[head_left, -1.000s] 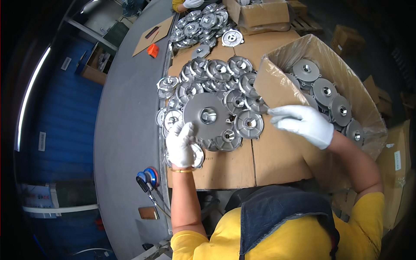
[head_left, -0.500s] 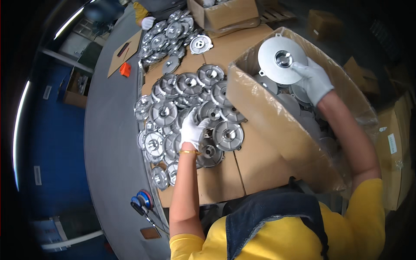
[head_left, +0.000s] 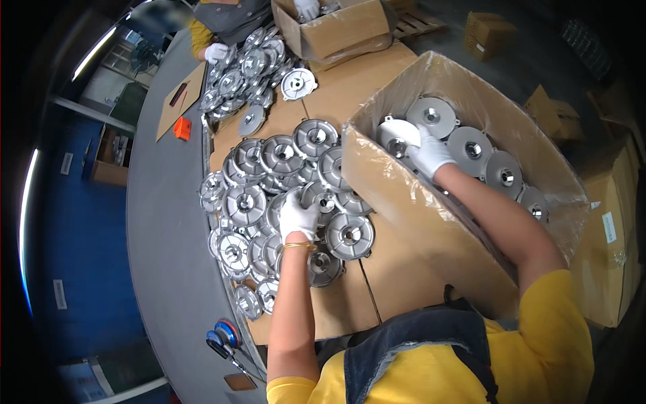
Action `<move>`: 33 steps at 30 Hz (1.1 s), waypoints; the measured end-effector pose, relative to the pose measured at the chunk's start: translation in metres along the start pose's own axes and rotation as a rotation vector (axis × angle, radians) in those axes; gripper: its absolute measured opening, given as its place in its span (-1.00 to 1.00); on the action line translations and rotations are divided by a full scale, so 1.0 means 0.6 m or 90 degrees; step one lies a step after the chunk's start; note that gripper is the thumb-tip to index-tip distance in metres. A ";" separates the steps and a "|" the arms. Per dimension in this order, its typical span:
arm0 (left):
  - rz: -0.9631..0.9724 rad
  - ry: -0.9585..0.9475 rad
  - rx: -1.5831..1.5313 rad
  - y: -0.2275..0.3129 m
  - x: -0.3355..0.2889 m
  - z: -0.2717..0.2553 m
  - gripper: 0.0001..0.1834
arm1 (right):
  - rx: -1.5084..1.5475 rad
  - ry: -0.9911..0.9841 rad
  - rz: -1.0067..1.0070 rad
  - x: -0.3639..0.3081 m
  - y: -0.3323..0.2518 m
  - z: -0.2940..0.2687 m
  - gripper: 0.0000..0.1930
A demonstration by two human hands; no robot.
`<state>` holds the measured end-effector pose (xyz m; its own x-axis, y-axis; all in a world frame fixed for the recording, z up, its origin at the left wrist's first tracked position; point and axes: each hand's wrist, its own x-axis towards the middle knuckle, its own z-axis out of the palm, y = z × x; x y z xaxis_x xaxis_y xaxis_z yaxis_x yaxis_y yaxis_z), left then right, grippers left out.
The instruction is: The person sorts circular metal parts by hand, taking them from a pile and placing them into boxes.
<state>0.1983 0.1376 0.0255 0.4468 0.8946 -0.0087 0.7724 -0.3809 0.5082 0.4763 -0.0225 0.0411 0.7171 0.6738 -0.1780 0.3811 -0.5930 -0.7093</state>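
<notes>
In my white-gloved right hand [head_left: 429, 153] is a round metal end cover [head_left: 397, 129], gripped by its rim and tilted inside the lined cardboard box [head_left: 410, 172]. Other covers, such as one flat cover [head_left: 469, 149], lie smooth side up in the box around that hand. My left hand [head_left: 298, 217], also gloved, is among a spread of ribbed covers on the table. Its thumb and fingers close at the edge of one ribbed cover [head_left: 315, 195], which still lies among the others; the fingertips are partly hidden.
A second heap of covers [head_left: 252, 64] lies at the far end, where a co-worker's gloved hand [head_left: 216, 52] touches it. Beyond is another open carton [head_left: 343, 34]. On the grey tabletop [head_left: 165, 222] are an orange object [head_left: 182, 128] and a blue sander [head_left: 225, 332] with a hose.
My right hand has lowered its cover into the box and moved left with it. My left hand stays at the ribbed covers. The co-worker's other hand now shows in the far carton.
</notes>
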 end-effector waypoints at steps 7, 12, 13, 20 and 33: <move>-0.024 0.089 0.144 0.041 -0.021 0.014 -0.42 | -0.287 0.055 -0.141 -0.025 -0.001 -0.015 -0.35; -0.035 0.052 -0.003 0.016 -0.002 -0.001 -0.44 | -0.404 0.016 -0.116 -0.019 -0.013 -0.019 -0.38; -0.035 0.054 -0.007 0.016 -0.002 -0.005 -0.46 | -0.403 0.021 -0.120 -0.019 -0.011 -0.020 -0.38; 0.043 0.111 0.074 0.011 -0.003 0.006 -0.48 | -0.220 -0.002 -0.226 -0.054 -0.039 -0.059 -0.60; 0.476 0.039 0.319 0.055 0.024 0.057 -0.60 | -0.453 -0.422 -0.610 -0.182 -0.173 -0.040 -0.66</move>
<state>0.2459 0.1300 0.0127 0.8977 0.3779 0.2267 0.4023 -0.9127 -0.0717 0.3722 -0.0452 0.1509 -0.3308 0.9090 -0.2535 0.9258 0.2606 -0.2738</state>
